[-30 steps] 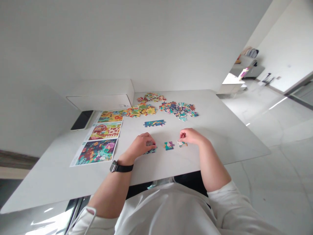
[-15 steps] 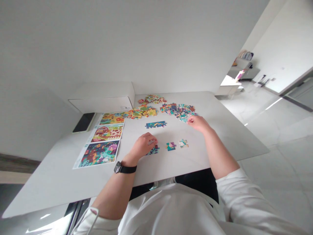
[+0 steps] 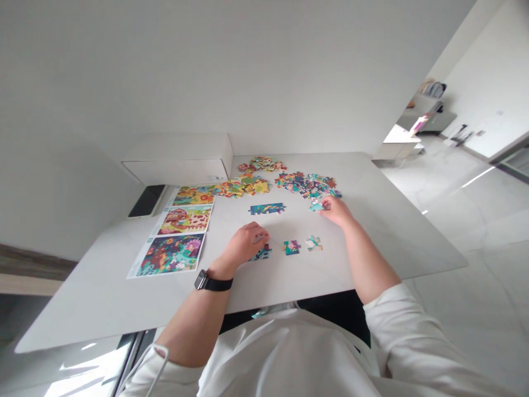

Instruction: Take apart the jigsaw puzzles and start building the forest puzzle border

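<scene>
My left hand (image 3: 244, 243), with a black watch at the wrist, rests curled on a blue and red puzzle piece (image 3: 262, 253) on the white table (image 3: 372, 242). My right hand (image 3: 337, 210) is stretched to the near edge of the blue pile of loose pieces (image 3: 308, 184), its fingers pinched on a teal piece (image 3: 316, 207). Two small pieces lie between the hands: a teal and purple one (image 3: 291, 247) and a pale one (image 3: 313, 243). A joined blue strip of pieces (image 3: 267, 209) lies further back.
Three picture cards (image 3: 181, 234) lie in a row at the left. A yellow pile of pieces (image 3: 242, 187) and a reddish pile (image 3: 261, 164) sit at the back. A white box (image 3: 182, 160) and a black phone (image 3: 146, 200) are at the back left.
My right hand let go of the pale piece, reached back to the blue pile and now pulls a teal piece from it. My left hand stayed put.
</scene>
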Motion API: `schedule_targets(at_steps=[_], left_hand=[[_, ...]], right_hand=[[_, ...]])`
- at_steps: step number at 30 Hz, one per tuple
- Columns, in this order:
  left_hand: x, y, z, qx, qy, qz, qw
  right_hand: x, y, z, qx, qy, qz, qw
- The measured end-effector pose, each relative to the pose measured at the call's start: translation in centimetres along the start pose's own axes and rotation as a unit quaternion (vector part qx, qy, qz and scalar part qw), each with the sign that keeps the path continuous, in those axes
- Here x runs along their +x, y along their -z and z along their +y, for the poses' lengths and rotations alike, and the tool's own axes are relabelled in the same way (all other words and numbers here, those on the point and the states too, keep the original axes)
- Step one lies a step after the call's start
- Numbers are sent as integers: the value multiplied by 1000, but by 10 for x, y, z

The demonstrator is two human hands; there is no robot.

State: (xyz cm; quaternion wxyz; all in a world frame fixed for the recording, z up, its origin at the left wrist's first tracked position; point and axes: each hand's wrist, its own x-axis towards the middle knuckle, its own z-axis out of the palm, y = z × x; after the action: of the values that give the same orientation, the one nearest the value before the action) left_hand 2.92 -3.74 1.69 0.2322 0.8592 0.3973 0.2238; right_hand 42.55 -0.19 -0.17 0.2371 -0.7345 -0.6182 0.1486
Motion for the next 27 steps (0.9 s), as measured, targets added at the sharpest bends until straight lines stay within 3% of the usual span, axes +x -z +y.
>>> schedule_targets(at_steps=[4,15,21,27], left_hand=[[0,-1,-1,0,4,-4,1000],[0,-4,-3,4,9,-2,1000],[0,-1,0,3,0,-2,1000],[-1,-2,1,-4,-2,-1,1000]], right_hand=[[-3,2,-3,10,-5,-3,1000],[-4,14,-4,-122,-70,0,990],[-3,11,-1,-153,-59,49,985],[-3,8,-3,-161,-56,36,985]])
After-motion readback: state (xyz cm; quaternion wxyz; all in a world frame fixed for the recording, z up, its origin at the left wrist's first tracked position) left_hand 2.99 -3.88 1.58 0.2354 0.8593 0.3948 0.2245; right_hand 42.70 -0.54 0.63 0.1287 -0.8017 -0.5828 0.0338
